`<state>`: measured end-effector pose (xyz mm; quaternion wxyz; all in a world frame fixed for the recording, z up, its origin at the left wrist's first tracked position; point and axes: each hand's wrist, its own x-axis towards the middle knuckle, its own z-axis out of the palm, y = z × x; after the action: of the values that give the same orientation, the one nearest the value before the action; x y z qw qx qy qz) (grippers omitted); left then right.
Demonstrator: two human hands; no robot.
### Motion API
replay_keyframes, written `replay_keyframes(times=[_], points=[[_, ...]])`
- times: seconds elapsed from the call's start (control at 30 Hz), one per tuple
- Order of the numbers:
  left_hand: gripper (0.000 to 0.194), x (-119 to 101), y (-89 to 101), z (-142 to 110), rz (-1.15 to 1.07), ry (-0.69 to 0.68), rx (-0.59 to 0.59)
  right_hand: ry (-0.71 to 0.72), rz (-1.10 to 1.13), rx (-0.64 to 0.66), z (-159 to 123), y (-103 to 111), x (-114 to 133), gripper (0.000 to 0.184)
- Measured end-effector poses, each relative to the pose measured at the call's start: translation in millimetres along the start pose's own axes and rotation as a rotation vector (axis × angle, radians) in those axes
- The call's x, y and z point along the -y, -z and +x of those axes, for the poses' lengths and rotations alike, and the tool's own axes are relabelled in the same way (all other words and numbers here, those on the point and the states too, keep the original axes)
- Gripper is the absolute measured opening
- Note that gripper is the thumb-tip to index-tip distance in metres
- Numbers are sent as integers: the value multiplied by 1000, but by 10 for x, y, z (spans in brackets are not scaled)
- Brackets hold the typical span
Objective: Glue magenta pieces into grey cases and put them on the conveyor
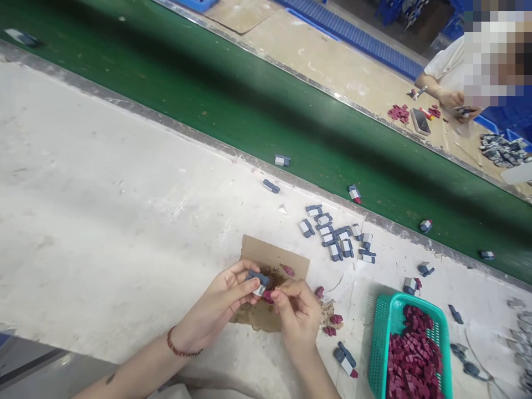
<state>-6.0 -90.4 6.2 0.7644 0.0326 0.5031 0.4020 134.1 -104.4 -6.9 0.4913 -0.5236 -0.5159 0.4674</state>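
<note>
In the head view, both hands meet low in the middle of the picture, over a scrap of brown cardboard (pixel 272 257) that lies flat on the pale, scuffed worktop (pixel 103 210). The left hand (pixel 220 302), with a red cord bracelet at its wrist, pinches a small blue-grey clip (pixel 257 280) between thumb and fingertips, its fingers closed around the piece. The right hand (pixel 297 310) is drawn up against it, fingers curled and thumb pressed to forefinger on a small dark red piece (pixel 268 295) that sits right at the underside of the clip; the two hands touch or nearly touch at the fingertips. On the cardboard beneath them is a dark stained patch. A few loose dark red bits (pixel 332 324) lie just right of the cardboard on the worktop. Above and to the right, a cluster of finished blue-grey clips (pixel 338 235) lies scattered, with single ones farther out toward the metal edge. At the lower right stands a teal plastic basket (pixel 380 332) heaped with dark red blocks (pixel 413 354). Beyond the worktop runs a green conveyor belt (pixel 249 100) diagonally across the view, carrying a few stray clips. On the far side of the belt, at the upper right, another person sits at a tan bench (pixel 332 61), their hand (pixel 453 100) near a small pile of red pieces and a phone.
</note>
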Motion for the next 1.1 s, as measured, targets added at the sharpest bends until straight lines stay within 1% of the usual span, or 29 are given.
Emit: replay_keyframes(times=[0.1,0.27,0.4,0.5,0.6,0.67,0.73,0.8,0.83,0.87,0.9,0.93,1.0,1.03,1.1], points=[[58,16,-1,-3,14,10,0,22,-16,33,2,4,-2,21],[59,45,10,8,63,4,-28,81,-78,140,-8,13,-18,18],[58,87,37,35,120,-14,-27,122,-159,148,-11,16,-27,20],[54,91,48,46,181,-41,-8,76,-181,146,-2,29,-28,23],[47,-19,14,72,313,-82,73,16,-131,126,7,96,2,21],[42,-194,-51,133,458,-166,142,-20,-120,76,-5,204,50,21],[37,-449,-148,252,599,-311,180,-61,-191,-14,-45,384,118,24],[34,-756,-267,440,698,-479,159,-93,-349,-109,-114,641,186,24],[31,-915,-330,557,755,-558,114,-103,-445,-158,-158,796,213,24],[27,-1068,-394,688,843,-645,29,-111,-544,-210,-208,965,233,24],[25,-1209,-456,827,978,-696,-70,-116,-636,-268,-262,1144,244,24],[26,-1333,-515,969,1030,-712,-118,-127,-726,-329,-319,1328,246,25],[30,-1518,-617,1238,1114,-717,-167,-174,-899,-427,-434,1686,224,28],[30,-1577,-660,1355,1165,-724,-189,-196,-978,-453,-488,1850,202,29],[28,-1632,-729,1531,1277,-752,-220,-231,-1097,-443,-577,2119,145,31]])
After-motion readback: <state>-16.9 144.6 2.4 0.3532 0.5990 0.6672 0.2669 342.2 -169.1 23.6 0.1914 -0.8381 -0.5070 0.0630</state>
